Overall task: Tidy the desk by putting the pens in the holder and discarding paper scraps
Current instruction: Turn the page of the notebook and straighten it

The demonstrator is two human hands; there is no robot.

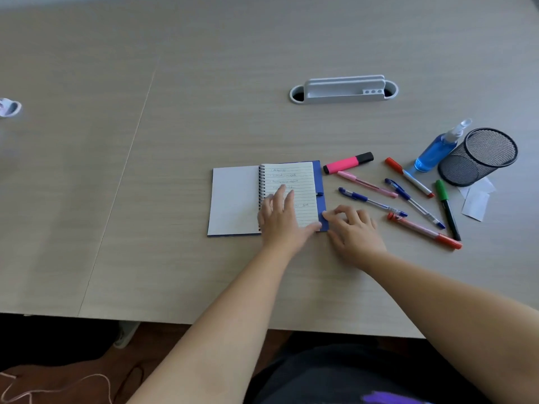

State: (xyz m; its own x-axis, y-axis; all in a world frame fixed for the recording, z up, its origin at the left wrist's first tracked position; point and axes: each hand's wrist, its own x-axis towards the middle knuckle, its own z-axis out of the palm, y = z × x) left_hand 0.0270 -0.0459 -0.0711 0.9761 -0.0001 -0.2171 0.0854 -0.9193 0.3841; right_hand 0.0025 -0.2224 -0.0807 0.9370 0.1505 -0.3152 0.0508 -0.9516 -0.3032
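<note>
Light wood-grain desk (204,126), seam running diagonally through the left half; dark floor below the near edge. Open spiral notebook (236,199) sits mid-desk toward the near edge, lined right page has handwriting, too blurred to read. Left hand (281,218) lies flat on that page, fingers spread, gripping nothing. Right hand (354,228) is just beside it, fingers curled, fingertips pinching the notebook's blue cover at its near right corner. Pens scattered right of the notebook: pink highlighter (347,162), pink pen (367,184), two blue pens (372,202), red-capped marker (408,177), green marker (447,208), red pen (424,230). Black mesh holder (478,156) lies tipped on its side near the right edge, touching a blue spray bottle (437,151). Paper scraps (477,201) lie just beside the holder. Grey cable-port tray (344,90) toward the far edge.
</note>
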